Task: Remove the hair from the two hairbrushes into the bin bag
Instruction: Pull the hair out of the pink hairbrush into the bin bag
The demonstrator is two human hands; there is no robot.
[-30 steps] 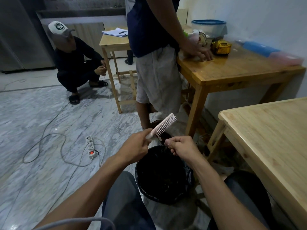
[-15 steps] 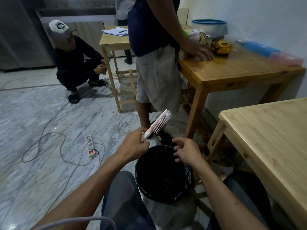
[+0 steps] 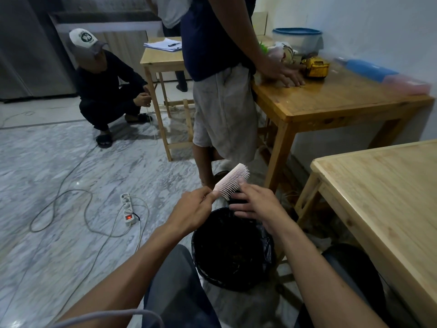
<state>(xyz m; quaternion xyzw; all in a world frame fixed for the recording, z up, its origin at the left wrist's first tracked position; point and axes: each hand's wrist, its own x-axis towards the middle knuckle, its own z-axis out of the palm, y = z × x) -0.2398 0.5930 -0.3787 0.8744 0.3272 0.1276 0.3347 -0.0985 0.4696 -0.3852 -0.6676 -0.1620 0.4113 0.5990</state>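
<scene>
The left hand (image 3: 192,210) pinches the handle of the pink brush (image 3: 233,183), held tilted just above the bin bag (image 3: 233,249). The right hand (image 3: 254,204) lies loosely spread, fingertips (image 3: 241,181) among the bristles, gripping nothing clear. Little hair shows there, so this brush looks nearly clean. No second brush is visible; it probably remains.

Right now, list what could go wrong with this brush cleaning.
The pink hairbrush is held beyond the far rim of the bin bag, so hair pulled by the right hand may drop on the floor. The left hand pinches only the handle end; a hard tug could twist it loose.
</scene>
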